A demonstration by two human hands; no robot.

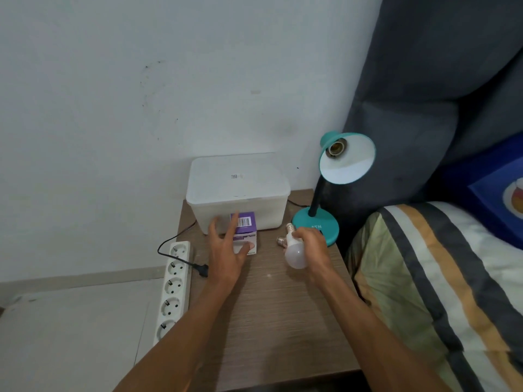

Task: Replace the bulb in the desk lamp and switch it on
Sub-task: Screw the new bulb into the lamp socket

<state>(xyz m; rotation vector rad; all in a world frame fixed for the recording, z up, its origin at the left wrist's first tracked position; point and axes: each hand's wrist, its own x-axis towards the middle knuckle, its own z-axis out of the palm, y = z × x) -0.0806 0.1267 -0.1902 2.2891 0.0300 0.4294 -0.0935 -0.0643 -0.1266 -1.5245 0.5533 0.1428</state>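
A teal desk lamp stands at the back right of the wooden bedside table, its shade tilted toward me. Its socket holds no bulb. My right hand grips a white bulb just in front of the lamp base, with the screw cap pointing away from me. A second screw cap peeks out behind it on the table. My left hand hovers with fingers spread over a purple and white bulb box, thumb touching its front.
A white lidded plastic container sits against the wall behind the box. A white power strip lies left of the table, with the lamp's black plug lying loose beside it. A bed with a striped blanket and a grey headboard border the right.
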